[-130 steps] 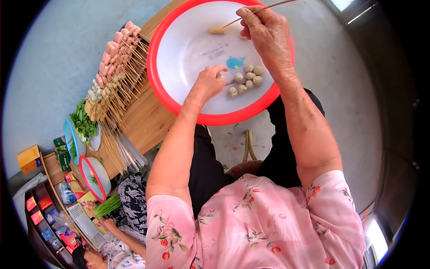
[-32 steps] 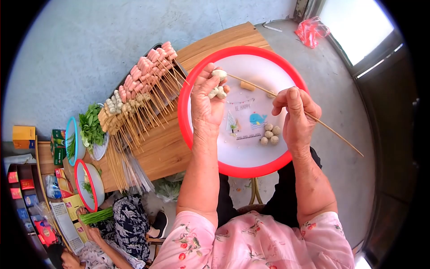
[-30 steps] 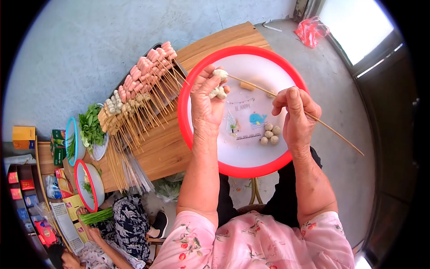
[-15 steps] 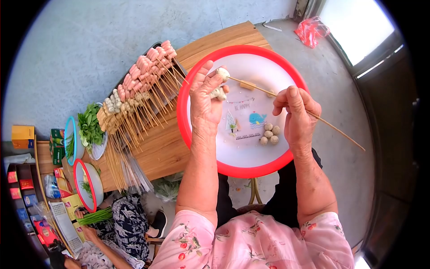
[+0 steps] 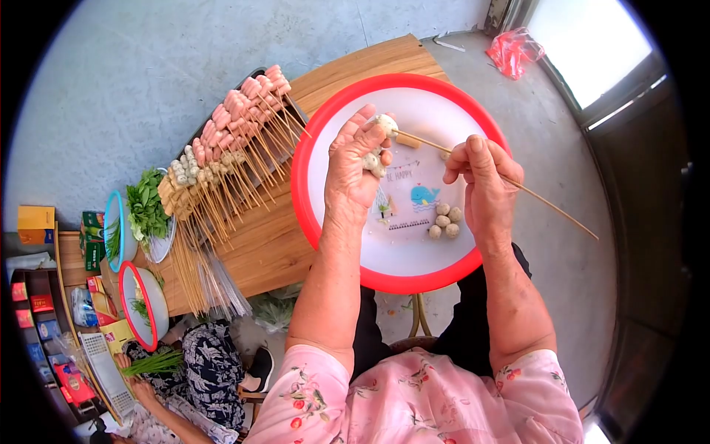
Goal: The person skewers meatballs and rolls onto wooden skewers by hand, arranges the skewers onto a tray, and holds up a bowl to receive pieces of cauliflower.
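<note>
My left hand (image 5: 349, 163) is closed over the red-rimmed basin (image 5: 418, 282), pinching a whitish speckled ball (image 5: 385, 124) between thumb and fingers. More pale balls (image 5: 375, 163) are tucked lower in the same palm. From the right, a thin wooden skewer (image 5: 560, 212) slants up to the pinched ball, its tip out of sight there. My right hand (image 5: 488, 177) grips that skewer partway along, and the rear end sticks out past the basin. Several greyish balls (image 5: 443, 220) lie on the basin's white floor. Beyond the skewer rests a tan stick-shaped piece (image 5: 407, 140).
Loaded skewers with pink, white and tan pieces (image 5: 235, 118) fill a dark tray on the wooden table (image 5: 266, 248). Leafy greens (image 5: 148, 211) and rimmed bowls (image 5: 139, 307) stand to the left. Below, another person holds green stalks (image 5: 154, 362). A red plastic bag (image 5: 514, 53) lies on the floor.
My left hand has shifted right and slightly down with the balls. My right hand and the skewer have moved a little left. The other person's hands and the stalks have moved slightly.
</note>
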Tool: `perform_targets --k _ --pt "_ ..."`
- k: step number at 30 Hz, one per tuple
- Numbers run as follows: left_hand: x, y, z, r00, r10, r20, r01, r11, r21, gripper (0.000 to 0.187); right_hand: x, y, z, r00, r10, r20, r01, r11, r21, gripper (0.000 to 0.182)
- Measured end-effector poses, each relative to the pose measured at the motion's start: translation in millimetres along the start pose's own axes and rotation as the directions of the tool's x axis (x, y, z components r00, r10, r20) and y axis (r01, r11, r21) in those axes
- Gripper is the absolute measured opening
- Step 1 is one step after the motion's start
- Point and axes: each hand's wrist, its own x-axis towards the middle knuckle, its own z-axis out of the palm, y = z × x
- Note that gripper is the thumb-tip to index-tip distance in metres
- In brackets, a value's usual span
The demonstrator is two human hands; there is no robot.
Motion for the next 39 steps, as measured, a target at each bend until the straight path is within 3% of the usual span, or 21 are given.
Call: perform_targets --k 8,10,11,13,16,22,28,31,39 --pt "-4.0 -10.2 8.5 0.998 -0.054 0.008 0.054 0.998 0.025 0.049 1.9 6.6 9.6 0.997 0.069 -0.028 -0.067 0.995 0.074 0.031" --pt "-3.6 -11.4 8.2 0.969 -0.231 -0.085 0.210 0.956 -0.205 0.046 2.7 8.0 9.7 0.995 0.030 -0.100 -0.020 0.994 0.108 0.031" --pt "-4.5 -10.7 9.3 0.969 -0.232 -0.088 0.211 0.956 -0.206 0.046 3.0 6.9 8.9 0.994 0.034 -0.100 -0.023 0.994 0.107 0.031" --pt "-6.6 -7.6 13.6 0.931 -0.282 -0.233 0.168 0.896 -0.411 0.037 3.8 2.5 6.5 0.993 0.046 -0.113 -0.036 0.996 0.086 0.031" --pt "-4.2 -5.6 13.8 0.922 -0.276 -0.272 0.136 0.888 -0.439 0.031 3.2 2.4 5.6 0.990 0.074 -0.117 -0.066 0.995 0.076 0.031" --pt "0.4 -9.7 -3.4 0.968 -0.189 -0.165 0.115 0.919 -0.378 0.028 2.3 1.2 3.0 0.992 0.077 -0.103 -0.072 0.996 0.049 0.032" --pt "-1.1 -7.7 -4.2 0.973 -0.116 -0.201 0.063 0.966 -0.252 0.031 -1.3 1.3 1.0 0.999 -0.023 -0.029 0.022 1.000 -0.010 0.029" --pt "-2.4 -5.6 -1.3 0.973 -0.112 -0.202 0.059 0.966 -0.253 0.036 -5.5 -1.5 4.4 0.996 -0.083 0.029 0.086 0.990 -0.108 0.029" --pt "-5.3 -6.1 8.5 0.968 -0.112 -0.224 0.062 0.974 -0.219 0.048 -9.7 3.6 13.2 0.986 -0.146 0.083 0.155 0.981 -0.119 0.023"
